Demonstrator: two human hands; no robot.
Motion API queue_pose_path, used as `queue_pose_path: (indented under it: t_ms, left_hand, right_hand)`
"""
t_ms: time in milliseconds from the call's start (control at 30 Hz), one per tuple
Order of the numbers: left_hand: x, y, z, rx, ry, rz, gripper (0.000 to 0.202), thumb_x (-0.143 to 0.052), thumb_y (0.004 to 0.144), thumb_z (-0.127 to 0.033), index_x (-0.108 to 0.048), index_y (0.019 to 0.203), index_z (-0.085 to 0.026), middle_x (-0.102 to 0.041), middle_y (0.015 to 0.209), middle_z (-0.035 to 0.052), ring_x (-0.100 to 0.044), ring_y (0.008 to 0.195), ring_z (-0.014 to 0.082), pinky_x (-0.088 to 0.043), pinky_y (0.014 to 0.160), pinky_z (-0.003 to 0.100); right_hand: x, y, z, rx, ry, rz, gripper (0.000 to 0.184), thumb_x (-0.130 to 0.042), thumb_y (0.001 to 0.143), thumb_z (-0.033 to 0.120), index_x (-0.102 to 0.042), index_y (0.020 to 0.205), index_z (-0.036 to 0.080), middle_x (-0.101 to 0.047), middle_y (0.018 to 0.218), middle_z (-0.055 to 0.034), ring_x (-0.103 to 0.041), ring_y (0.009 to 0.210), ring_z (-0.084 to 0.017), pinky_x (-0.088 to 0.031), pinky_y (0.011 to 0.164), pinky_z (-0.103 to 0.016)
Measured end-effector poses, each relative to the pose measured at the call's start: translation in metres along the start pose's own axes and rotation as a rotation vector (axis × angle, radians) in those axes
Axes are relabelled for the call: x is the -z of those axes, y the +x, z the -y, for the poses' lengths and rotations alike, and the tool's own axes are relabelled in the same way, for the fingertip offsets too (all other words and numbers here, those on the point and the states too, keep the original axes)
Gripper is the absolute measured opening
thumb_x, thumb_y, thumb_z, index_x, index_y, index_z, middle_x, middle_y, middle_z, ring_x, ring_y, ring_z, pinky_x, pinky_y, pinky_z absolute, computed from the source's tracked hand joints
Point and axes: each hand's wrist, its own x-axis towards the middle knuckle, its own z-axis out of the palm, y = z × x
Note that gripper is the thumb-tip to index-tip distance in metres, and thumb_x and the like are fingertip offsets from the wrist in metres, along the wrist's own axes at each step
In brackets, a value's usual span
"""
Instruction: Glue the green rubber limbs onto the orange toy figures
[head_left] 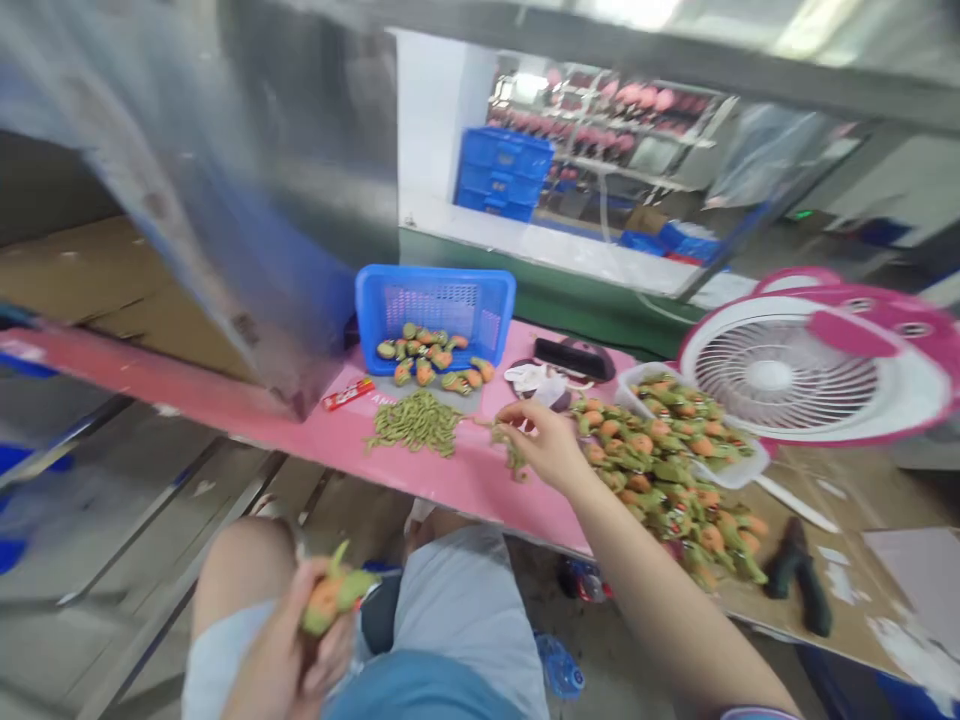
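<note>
My left hand point(300, 650), low over my lap, has its fingers wrapped round a small green and orange figure point(330, 600) with thin green pieces sticking out. My right hand point(544, 445) is over the pink table mat point(450, 490), thumb and forefinger pinched together. What is between those fingertips is too blurred to make out. A few small green pieces point(517, 462) lie under that hand. To its left is a pile of thin green pieces point(416, 422). On its right spreads a large heap of green and orange figures point(660, 490).
Behind the pile stands a blue basket point(375, 300) with finished-looking figures in and before it. A red packet point(349, 394) lies at left. A clear tub point(742, 465), a pink fan point(780, 365) and dark tools point(799, 575) are at right. Metal panels rise at left.
</note>
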Motion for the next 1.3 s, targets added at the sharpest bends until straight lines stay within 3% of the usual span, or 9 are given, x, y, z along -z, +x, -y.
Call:
queue_pose_path:
  t_ms: [67,133,233,500,767,1300]
  left_hand:
    - [-0.010,-0.001,0.002,0.063,-0.005,0.120,0.040,-0.070,0.060,-0.053,-0.055,0.069,-0.017,-0.036,0.037,-0.0094,-0.022,0.033,-0.0004,-0.019,0.037,0.012]
    - [-0.018,0.000,0.003,0.100,0.030,0.206,0.040,-0.070,0.061,-0.053,-0.054,0.072,-0.017,-0.037,0.036,-0.0102,-0.018,0.032,-0.0005,-0.015,0.036,0.012]
    - [-0.026,0.000,0.004,0.120,0.064,0.275,0.040,-0.068,0.062,-0.053,-0.051,0.072,-0.018,-0.039,0.036,-0.0103,-0.017,0.030,-0.0003,-0.012,0.034,0.013]
    - [-0.033,-0.001,0.004,0.129,0.106,0.242,0.041,-0.061,0.067,-0.056,-0.050,0.073,-0.017,-0.034,0.030,-0.0112,-0.013,0.028,0.0002,-0.008,0.031,0.013]
    - [-0.032,-0.002,0.004,0.139,0.139,0.271,0.044,-0.060,0.067,-0.057,-0.049,0.058,-0.015,-0.032,0.029,-0.0095,-0.016,0.027,-0.0002,-0.009,0.030,0.013]
    - [-0.033,0.001,0.006,0.253,0.073,0.153,0.049,-0.043,0.084,-0.048,-0.043,0.046,-0.016,-0.030,0.027,-0.0074,-0.016,0.025,0.0009,-0.009,0.029,0.013]
  right_hand:
    - [-0.001,-0.013,0.033,0.167,0.140,0.040,0.007,-0.054,0.085,0.021,-0.061,0.084,0.018,-0.061,0.079,-0.0027,-0.056,0.079,-0.017,-0.047,0.073,-0.032]
    - [0.000,-0.024,0.064,0.424,0.331,0.082,0.011,-0.053,0.087,0.023,-0.063,0.085,0.019,-0.062,0.079,-0.0030,-0.056,0.078,-0.015,-0.047,0.072,-0.030]
    - [0.001,-0.037,0.092,0.642,0.502,0.157,0.017,-0.048,0.092,0.023,-0.063,0.089,0.017,-0.061,0.079,-0.0056,-0.054,0.075,-0.014,-0.046,0.067,-0.027]
    - [-0.007,-0.043,0.094,0.659,0.507,0.227,0.017,-0.047,0.092,0.022,-0.062,0.086,0.015,-0.060,0.077,-0.0059,-0.053,0.072,-0.013,-0.044,0.066,-0.027]
    - [-0.012,-0.045,0.092,0.645,0.512,0.251,0.015,-0.048,0.091,0.021,-0.062,0.089,0.015,-0.059,0.078,-0.0058,-0.052,0.073,-0.014,-0.043,0.066,-0.028]
    - [-0.016,-0.052,0.093,0.729,0.291,0.200,0.018,-0.044,0.092,0.016,-0.061,0.085,0.016,-0.061,0.076,-0.0044,-0.043,0.068,-0.016,-0.035,0.061,-0.031]
